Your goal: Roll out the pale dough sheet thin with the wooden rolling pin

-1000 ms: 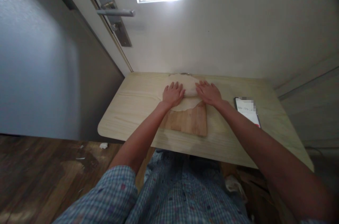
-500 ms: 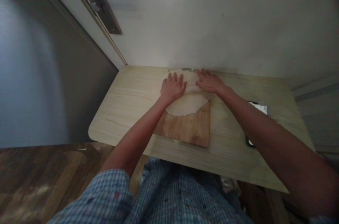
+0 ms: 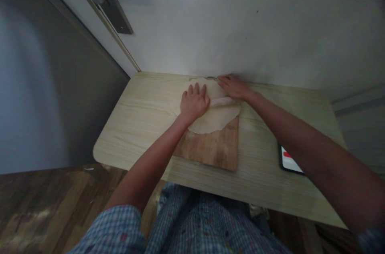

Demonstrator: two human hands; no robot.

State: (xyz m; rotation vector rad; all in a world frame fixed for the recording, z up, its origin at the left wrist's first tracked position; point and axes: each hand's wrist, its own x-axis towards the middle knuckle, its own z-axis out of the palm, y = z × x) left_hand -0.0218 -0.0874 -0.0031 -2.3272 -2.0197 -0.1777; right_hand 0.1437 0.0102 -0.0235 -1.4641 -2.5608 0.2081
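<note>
We are observing a thin, pale dough sheet [image 3: 210, 121] lying spread over the far part of a wooden board [image 3: 210, 150], its uneven near edge leaving the near part of the wood bare. Across the dough a pale bar [image 3: 223, 101] is running between the two hands; we are not able to tell whether it is a rolling pin or a rolled fold of dough.

We are placing our left hand [image 3: 195, 101] palm down at the bar's left end, its fingers spread and pointing away from us, gripping nothing visibly. Our right hand [image 3: 233, 87] is lying nearly flat over the bar's right end, its fingers extended and closer together; what is under its palm is hidden.

Just beyond the dough, a thin curved metal piece [image 3: 212, 77] is showing. The board is resting on a light wood-grain bench [image 3: 141, 113]. To its right, a phone [image 3: 290, 162] is lying partly hidden by our right forearm, its screen showing white and red. Behind the bench a pale door [image 3: 195, 37] is standing, bearing a metal lock plate [image 3: 111, 13].
</note>
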